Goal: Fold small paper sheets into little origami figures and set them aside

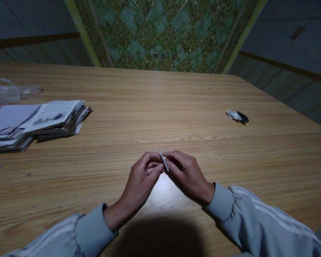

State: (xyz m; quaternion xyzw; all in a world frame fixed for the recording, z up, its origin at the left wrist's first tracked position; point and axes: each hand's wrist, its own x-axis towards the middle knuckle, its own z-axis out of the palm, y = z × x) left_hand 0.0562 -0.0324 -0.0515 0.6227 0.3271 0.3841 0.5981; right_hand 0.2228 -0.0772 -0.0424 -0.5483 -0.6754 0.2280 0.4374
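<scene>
Between my two hands, over the near middle of the table, is a small folded piece of paper (164, 162), seen almost edge-on. My left hand (143, 176) pinches it from the left with thumb and fingers. From the right, my right hand (186, 171) grips the same piece, fingertips bent against it. Parts of the paper are hidden behind the fingertips, so its full shape does not show. Far to the right lies a small folded paper piece (238, 116), part white and part black, out of reach of both hands' fingers.
A wooden table (160, 103) spreads out in front of me. On its left lie a stack of printed sheets (53, 116), a second paper stack (10, 119) and a crumpled clear plastic bag (12, 91). A green patterned tile wall (160, 32) rises beyond the far edge.
</scene>
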